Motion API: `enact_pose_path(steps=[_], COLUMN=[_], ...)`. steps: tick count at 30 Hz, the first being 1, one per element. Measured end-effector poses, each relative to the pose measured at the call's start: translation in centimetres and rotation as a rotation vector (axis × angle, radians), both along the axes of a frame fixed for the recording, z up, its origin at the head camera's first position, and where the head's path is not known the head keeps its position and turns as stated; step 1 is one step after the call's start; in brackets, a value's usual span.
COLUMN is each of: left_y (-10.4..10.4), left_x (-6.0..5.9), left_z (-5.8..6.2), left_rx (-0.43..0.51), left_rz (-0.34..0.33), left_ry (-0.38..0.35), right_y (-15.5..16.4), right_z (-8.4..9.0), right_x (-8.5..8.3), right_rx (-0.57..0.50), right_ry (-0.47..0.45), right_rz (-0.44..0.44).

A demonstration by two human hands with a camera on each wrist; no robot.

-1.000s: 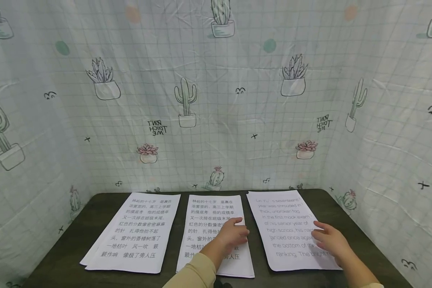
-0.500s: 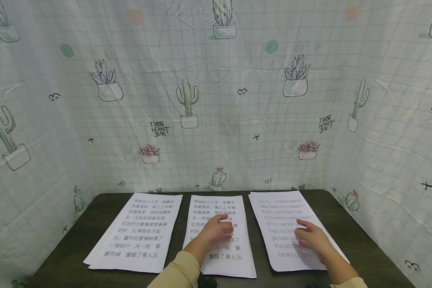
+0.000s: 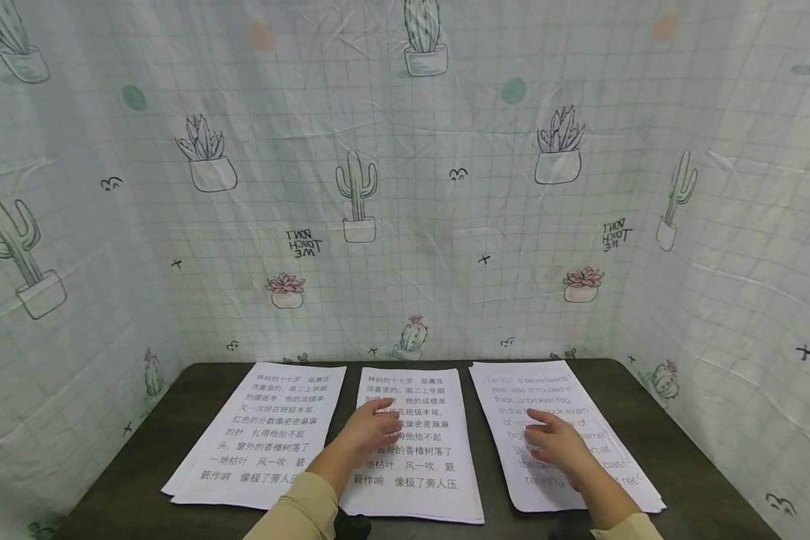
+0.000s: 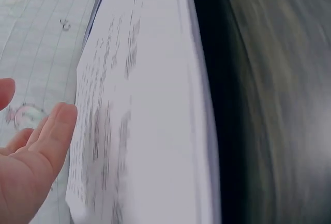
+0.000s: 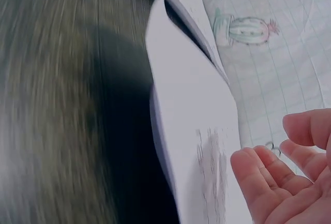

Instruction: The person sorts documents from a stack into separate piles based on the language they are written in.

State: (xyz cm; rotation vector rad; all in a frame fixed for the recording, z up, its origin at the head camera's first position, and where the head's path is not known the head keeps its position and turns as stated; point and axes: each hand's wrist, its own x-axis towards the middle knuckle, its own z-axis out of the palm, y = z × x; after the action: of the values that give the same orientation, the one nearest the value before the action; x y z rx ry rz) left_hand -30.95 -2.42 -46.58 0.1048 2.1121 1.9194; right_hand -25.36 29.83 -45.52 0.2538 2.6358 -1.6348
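My left hand [image 3: 371, 431] lies with fingers loose over the middle paper stack [image 3: 415, 480]; my right hand [image 3: 556, 442] hovers the same way over the right paper stack [image 3: 513, 390], gripping nothing. The wrist views are too blurred to show me whether either hand touches the paper. The cactus-print curtain [image 3: 445, 187] walls in three sides of the dark table [image 3: 688, 450]. I count three stacks side by side, the left paper stack [image 3: 270, 442] untouched, with narrow dark strips between them. Bare tabletop shows along the far edge and both side margins.
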Motion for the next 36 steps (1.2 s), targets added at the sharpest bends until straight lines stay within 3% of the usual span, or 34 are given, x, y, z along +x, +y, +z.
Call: enact_pose_path(steps=[9, 18, 25, 36], left_y=[-3.8, -6.3, -7.4, -7.9], left_x=[-0.1, 0.3, 0.7, 1.2], left_z=[-0.7, -0.8, -1.2, -1.6], left_rx=[0.035, 0.053, 0.048, -0.049], left_rz=[0.012, 0.049, 0.085, 0.052], left_ry=[0.019, 0.047, 0.029, -0.011], right_y=[-3.1, -5.2, -6.5, -7.6], right_z=[-0.2, -0.6, -1.1, -1.8], right_x=[-0.3, -0.5, -0.5, -0.2], right_rx=[-0.059, -0.074, -0.085, -0.054], right_ry=[0.004, 0.023, 0.021, -0.015], right_rz=[-0.001, 0.015, 0.03, 0.039])
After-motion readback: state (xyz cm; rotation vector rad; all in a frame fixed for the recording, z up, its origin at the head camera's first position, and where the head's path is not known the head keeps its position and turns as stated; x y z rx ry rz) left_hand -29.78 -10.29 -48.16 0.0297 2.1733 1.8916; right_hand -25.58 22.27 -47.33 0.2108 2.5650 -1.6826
